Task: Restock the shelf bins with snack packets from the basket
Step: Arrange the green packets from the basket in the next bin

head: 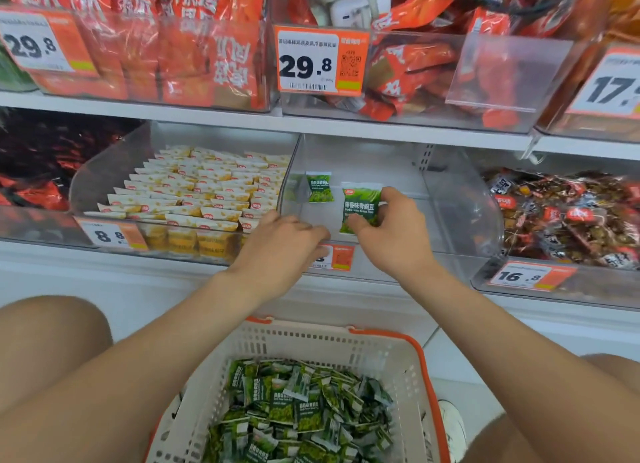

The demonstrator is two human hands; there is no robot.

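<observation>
My right hand (394,234) pinches a green snack packet (360,204) upright inside the clear middle shelf bin (460,206). A second green packet (319,186) stands alone further back in that bin. My left hand (282,244) rests on the bin's front lip with fingers stretched forward, holding nothing. Below, between my knees, a white basket with an orange rim (346,345) holds several green packets (298,414) in a loose heap.
The bin to the left holds neat rows of white-and-yellow packets (197,192). A bin of dark brown snacks (568,217) sits to the right. Bins of red packets (166,43) fill the upper shelf, with price tags on the fronts.
</observation>
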